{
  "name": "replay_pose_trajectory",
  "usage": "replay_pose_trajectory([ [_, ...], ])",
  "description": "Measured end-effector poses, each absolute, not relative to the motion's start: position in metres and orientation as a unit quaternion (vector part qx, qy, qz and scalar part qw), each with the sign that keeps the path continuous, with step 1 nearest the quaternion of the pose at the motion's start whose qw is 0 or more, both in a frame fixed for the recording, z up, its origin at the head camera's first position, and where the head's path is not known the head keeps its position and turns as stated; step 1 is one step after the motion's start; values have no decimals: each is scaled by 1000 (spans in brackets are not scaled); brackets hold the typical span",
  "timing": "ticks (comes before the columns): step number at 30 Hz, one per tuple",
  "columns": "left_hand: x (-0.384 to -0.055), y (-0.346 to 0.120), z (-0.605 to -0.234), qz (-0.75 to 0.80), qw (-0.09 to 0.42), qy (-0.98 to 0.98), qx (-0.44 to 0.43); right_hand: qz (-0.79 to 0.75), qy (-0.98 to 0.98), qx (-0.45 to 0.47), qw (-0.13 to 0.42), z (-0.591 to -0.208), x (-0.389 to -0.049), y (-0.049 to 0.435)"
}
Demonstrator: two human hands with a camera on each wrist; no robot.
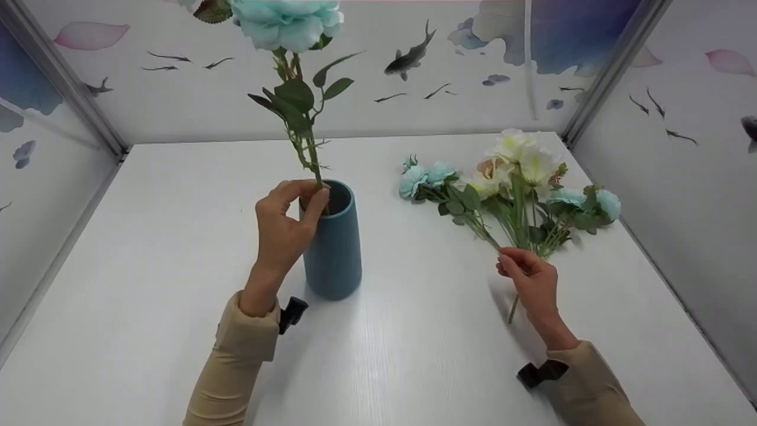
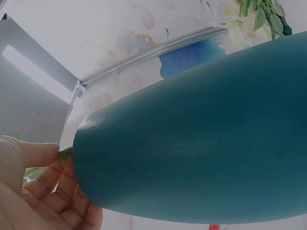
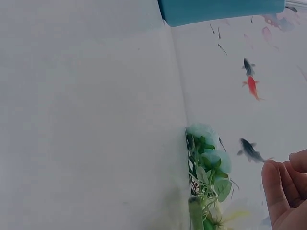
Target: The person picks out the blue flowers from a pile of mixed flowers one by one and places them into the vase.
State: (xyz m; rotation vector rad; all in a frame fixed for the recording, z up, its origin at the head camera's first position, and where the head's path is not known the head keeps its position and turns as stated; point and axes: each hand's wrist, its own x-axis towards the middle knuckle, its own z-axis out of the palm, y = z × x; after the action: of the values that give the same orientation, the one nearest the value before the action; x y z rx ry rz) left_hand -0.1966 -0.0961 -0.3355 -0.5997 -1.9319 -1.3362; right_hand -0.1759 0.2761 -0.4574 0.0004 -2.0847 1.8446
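My left hand (image 1: 287, 225) pinches the green stem of a tall light-blue artificial flower (image 1: 290, 21) between thumb and fingers, right at the rim of a blue vase (image 1: 331, 260). The stem's lower end is hidden inside the vase, which stands upright. In the left wrist view the vase's side (image 2: 192, 139) fills most of the picture, with thumb and curled fingers at its mouth. Over the stems of a flower bunch (image 1: 520, 207) is my right hand (image 1: 532, 284), its fingers loosely bent. The right wrist view shows nothing between its fingertips.
The bunch lies at the right of the white table (image 1: 177, 248), with white lilies (image 1: 526, 157) in the middle and light-blue flowers (image 1: 423, 177) at both sides. One stem (image 1: 513, 309) juts toward the front. Printed walls (image 1: 366, 112) enclose the back and sides.
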Motion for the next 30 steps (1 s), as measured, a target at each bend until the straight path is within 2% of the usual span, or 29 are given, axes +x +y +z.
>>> replay_pose_trajectory([
  [4,-199,-98,-340,-477,367,-762,-238,621,-761,-25,186,-456,-176,284],
  [12,-198,-100,-343,-423,365,-792,-246,464,-853,-83,223,-454,-178,311],
  [17,-198,-99,-344,-404,370,-798,-252,405,-882,-102,217,-454,-181,324],
  [26,-197,-98,-347,-359,363,-820,-257,356,-915,-41,186,-455,-187,331],
  [30,-200,-97,-351,-364,381,-808,-263,343,-922,4,178,-455,-194,326],
])
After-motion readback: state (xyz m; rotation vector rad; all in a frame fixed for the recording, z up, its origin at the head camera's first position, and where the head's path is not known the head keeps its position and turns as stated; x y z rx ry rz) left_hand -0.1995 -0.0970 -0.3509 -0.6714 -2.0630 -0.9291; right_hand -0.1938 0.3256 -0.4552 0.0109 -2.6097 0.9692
